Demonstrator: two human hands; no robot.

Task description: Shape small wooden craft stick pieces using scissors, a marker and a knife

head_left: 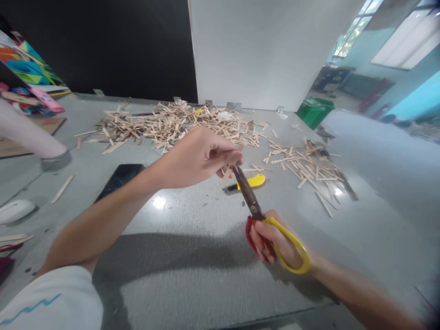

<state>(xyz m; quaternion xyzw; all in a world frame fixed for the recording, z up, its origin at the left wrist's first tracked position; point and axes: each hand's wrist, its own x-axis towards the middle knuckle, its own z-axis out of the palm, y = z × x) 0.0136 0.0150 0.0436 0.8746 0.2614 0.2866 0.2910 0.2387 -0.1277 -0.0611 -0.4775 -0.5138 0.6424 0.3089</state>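
My left hand (206, 153) reaches in from the left and pinches a small wooden stick (227, 173), most of it covered by the fingers. In my right hand (277, 240) is a pair of scissors (248, 192) with one yellow and one red handle loop. Its dark blades look closed or nearly so, and their tips meet the fingertips of my left hand. Just behind the blades a yellow utility knife (252, 181) lies on the grey table (192, 284).
A large heap of wooden sticks (165, 123) spreads along the back, with a smaller pile (305, 165) at right. A black phone-like slab (120, 176), a white mouse (16, 211) and a pale tube (37, 133) are at left. A green bin (314, 112) stands beyond the table.
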